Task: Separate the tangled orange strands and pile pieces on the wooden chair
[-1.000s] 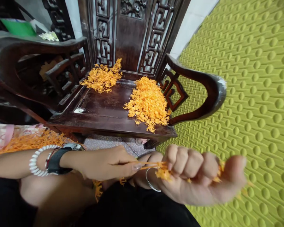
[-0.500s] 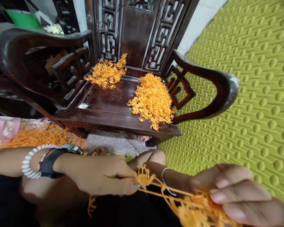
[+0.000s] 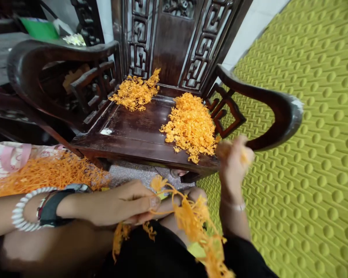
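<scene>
Hands at work with orange strands beside a carved wooden chair, head view. The left hand (image 3: 130,204) pinches between thumb and fingers the thin end of an orange bunch (image 3: 191,216), which trails from the fingertips across the front of the lap to the lower edge of the view. Two smaller orange tufts (image 3: 121,235) hang just below the same hand. The right hand (image 3: 234,158) is raised near the front right corner of the chair (image 3: 118,144), its fingers curled and a patch of orange showing among them — blur prevents telling how firmly they close. The left wrist bears a white coiled bracelet (image 3: 19,210) and a dark watch strap (image 3: 53,208); the right, a thin pale bangle (image 3: 234,206).

On the seat lie two masses of similar orange pieces: a larger heap (image 3: 193,123) beside the right armrest (image 3: 281,119), and a smaller heap (image 3: 136,92) at the back left — the two well apart. A white patch (image 3: 106,131) marks the seat's front left. At lower left, loose orange strands (image 3: 55,170) lie against a pink-and-white bag (image 3: 2,158). A yellow-green studded mat (image 3: 313,185) fills the right side; a green container (image 3: 40,29) stands at upper left.
</scene>
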A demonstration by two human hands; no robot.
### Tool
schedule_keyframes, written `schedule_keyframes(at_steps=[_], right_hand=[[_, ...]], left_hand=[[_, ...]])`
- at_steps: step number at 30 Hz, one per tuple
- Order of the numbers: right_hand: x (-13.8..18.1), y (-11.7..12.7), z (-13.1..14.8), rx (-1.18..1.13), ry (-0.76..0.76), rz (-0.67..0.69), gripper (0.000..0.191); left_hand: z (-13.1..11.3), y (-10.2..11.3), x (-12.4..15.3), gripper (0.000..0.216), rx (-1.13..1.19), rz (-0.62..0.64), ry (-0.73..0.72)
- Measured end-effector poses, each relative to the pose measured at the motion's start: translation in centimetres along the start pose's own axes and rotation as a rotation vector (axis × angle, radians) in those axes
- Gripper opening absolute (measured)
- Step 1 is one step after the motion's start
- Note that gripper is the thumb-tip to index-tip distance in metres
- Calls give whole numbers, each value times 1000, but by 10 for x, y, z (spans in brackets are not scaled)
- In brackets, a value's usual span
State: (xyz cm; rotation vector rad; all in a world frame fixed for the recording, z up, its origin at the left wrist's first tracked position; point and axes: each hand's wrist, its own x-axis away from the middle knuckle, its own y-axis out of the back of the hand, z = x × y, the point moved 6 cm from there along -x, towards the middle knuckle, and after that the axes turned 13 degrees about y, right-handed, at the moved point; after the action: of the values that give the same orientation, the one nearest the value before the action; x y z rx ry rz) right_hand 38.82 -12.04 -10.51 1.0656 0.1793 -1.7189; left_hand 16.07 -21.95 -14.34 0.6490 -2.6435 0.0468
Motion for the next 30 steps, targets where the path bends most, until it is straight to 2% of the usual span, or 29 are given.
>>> schedule_keyframes(at_steps=[2, 3, 5, 7, 10, 14, 16, 19, 22, 24, 25, 26, 28, 29, 30], right_hand=[[-36, -15, -31, 211, -5, -7, 51], [-56, -24, -47, 389, -8, 41, 52], [-92, -43, -80, 769, -20, 224, 45], [-115, -57, -107, 975, -38, 399, 31], [-128, -68, -124, 1004, -24, 543, 25], [-126, -76, -122, 921, 33, 756, 49], [-127, -75, -119, 869, 48, 827, 51], [-136, -60, -112, 862, 54, 805, 41], [-137, -39, -97, 910, 53, 715, 41], [-125, -32, -74, 801, 111, 670, 49], [-112, -33, -59, 652, 166, 685, 57], [-95, -38, -40, 448, 230, 717, 67], [-47, -55, 3, -80, 310, 898, 88], [-21, -64, 21, -287, 294, 975, 96], [0, -71, 37, -447, 247, 974, 102]], left_hand=[[-9, 5, 8, 42, -2, -65, -66], [-12, 9, 11, 39, 0, -96, -86], [-14, 14, 16, 34, 13, -147, -113], [-13, 19, 16, 35, 35, -197, -116], [-9, 28, 13, 39, 142, -253, -110], [-6, 42, 6, 40, 259, -320, -137], [-7, 49, 5, 39, 284, -384, -165], [-12, 55, 4, 39, 299, -475, -195], [-16, 56, 1, 37, 321, -481, -215], [-17, 57, -1, 28, 350, -488, -256], [-17, 58, -3, 24, 358, -489, -279], [-17, 58, -5, 22, 355, -484, -294], [-16, 57, -12, 24, 323, -451, -277], [-15, 55, -17, 27, 298, -428, -241], [-13, 53, -22, 30, 271, -408, -193]])
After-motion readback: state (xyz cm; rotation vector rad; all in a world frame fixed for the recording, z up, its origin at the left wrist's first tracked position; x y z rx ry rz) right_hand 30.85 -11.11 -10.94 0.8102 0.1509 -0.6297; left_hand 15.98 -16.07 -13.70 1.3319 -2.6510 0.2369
